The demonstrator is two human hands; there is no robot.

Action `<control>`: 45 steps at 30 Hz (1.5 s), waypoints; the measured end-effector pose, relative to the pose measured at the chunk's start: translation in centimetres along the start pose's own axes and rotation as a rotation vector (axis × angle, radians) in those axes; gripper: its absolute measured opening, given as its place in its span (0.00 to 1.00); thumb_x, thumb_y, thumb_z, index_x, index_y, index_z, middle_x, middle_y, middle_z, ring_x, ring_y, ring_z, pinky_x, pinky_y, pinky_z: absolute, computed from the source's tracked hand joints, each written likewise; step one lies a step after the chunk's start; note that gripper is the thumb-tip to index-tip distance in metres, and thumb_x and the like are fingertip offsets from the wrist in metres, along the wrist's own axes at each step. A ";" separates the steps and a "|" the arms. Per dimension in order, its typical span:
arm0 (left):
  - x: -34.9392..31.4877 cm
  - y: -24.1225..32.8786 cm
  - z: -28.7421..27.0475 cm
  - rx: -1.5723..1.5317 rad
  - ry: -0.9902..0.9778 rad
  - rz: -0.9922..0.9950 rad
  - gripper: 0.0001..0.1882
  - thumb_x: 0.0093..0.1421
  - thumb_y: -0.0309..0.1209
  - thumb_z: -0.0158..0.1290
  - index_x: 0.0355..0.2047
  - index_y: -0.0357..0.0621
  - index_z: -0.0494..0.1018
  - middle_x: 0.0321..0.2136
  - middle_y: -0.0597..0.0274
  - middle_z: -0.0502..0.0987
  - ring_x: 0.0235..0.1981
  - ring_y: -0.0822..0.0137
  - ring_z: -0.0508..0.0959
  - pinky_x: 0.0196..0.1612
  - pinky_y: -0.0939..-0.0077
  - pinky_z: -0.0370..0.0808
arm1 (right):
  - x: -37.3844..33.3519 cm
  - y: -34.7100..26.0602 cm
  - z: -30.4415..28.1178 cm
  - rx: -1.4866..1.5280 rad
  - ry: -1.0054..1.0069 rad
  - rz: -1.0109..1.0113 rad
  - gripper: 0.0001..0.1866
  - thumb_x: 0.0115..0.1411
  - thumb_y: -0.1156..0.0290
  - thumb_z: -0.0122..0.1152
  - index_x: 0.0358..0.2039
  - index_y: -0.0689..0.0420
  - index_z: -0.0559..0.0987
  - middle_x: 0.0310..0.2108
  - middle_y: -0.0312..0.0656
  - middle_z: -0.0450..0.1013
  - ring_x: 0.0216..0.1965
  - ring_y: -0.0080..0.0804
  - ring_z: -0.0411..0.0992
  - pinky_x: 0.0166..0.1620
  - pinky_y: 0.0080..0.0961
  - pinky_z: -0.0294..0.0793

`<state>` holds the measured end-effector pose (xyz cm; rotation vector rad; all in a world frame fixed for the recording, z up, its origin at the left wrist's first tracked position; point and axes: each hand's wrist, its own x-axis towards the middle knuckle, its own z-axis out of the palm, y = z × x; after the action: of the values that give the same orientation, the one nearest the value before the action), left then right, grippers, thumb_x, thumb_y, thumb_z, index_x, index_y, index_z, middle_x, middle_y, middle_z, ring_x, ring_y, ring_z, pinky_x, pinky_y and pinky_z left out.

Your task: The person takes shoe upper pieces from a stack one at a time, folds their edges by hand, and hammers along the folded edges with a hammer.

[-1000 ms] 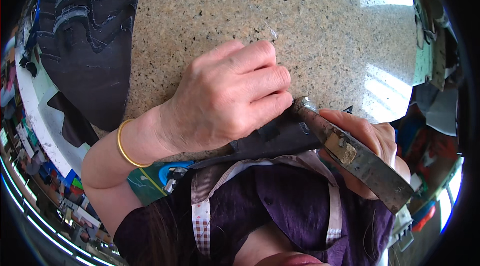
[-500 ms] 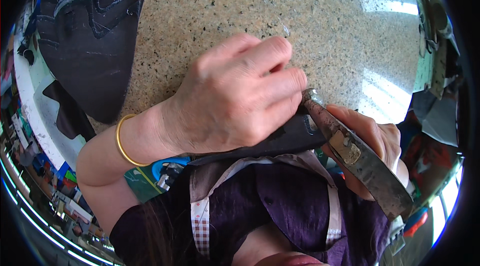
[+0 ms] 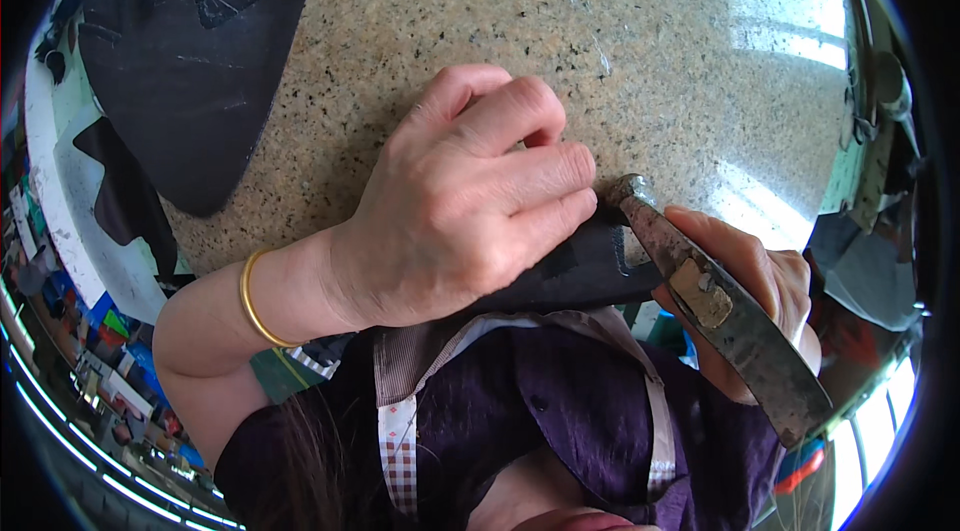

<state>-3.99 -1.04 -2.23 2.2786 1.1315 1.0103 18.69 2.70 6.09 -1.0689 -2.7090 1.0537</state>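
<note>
My left hand lies fingers-down on a black leather piece at the near edge of a speckled stone table, pinning it. A gold bangle sits on that wrist. My right hand grips a worn metal hammer; its narrow head touches the leather just beside my left fingertips. Most of the leather is hidden under my left hand.
A large dark cut piece with stitched outlines lies on the table's left part. A smaller black scrap hangs over the left edge. Bright window light reflects on the right of the tabletop. My purple top fills the lower middle.
The view has shifted closer over the hands. My left hand stays pressed on the leather and the hammer head has stayed at my fingertips, moving only slightly.
</note>
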 end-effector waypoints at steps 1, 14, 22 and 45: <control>-0.1 0.4 -0.1 0.070 -0.019 0.007 0.15 0.31 0.29 0.58 0.25 0.41 0.80 0.26 0.69 0.76 0.31 0.65 0.71 0.40 0.66 0.70 | 0.1 0.1 -0.1 0.000 -0.008 -0.011 0.23 0.50 0.73 0.67 0.46 0.67 0.74 0.31 0.46 0.78 0.26 0.34 0.79 0.27 0.22 0.76; -1.1 2.0 0.1 0.166 0.043 -0.106 0.11 0.36 0.29 0.60 0.25 0.42 0.80 0.26 0.68 0.76 0.33 0.65 0.71 0.46 0.58 0.71 | 1.0 0.5 -0.5 -0.017 -0.103 -0.101 0.24 0.49 0.75 0.67 0.46 0.68 0.72 0.29 0.47 0.77 0.23 0.34 0.78 0.25 0.24 0.74; -2.1 1.7 -0.1 0.019 0.090 -0.274 0.16 0.37 0.31 0.64 0.31 0.45 0.81 0.31 0.68 0.77 0.36 0.62 0.69 0.41 0.63 0.68 | 1.0 -0.4 -0.8 -0.036 -0.126 0.044 0.23 0.47 0.66 0.70 0.45 0.59 0.77 0.32 0.41 0.79 0.28 0.32 0.77 0.35 0.27 0.71; -2.7 2.3 0.0 0.059 0.136 -0.269 0.15 0.35 0.30 0.60 0.28 0.44 0.81 0.26 0.69 0.76 0.28 0.65 0.69 0.34 0.70 0.65 | 2.3 0.6 -0.8 0.016 -0.157 -0.162 0.24 0.47 0.70 0.69 0.45 0.65 0.75 0.30 0.45 0.78 0.21 0.32 0.76 0.23 0.25 0.70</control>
<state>-3.93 -4.60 -1.94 2.0539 1.4952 1.0472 17.51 4.85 5.90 -0.7789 -2.8434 1.1744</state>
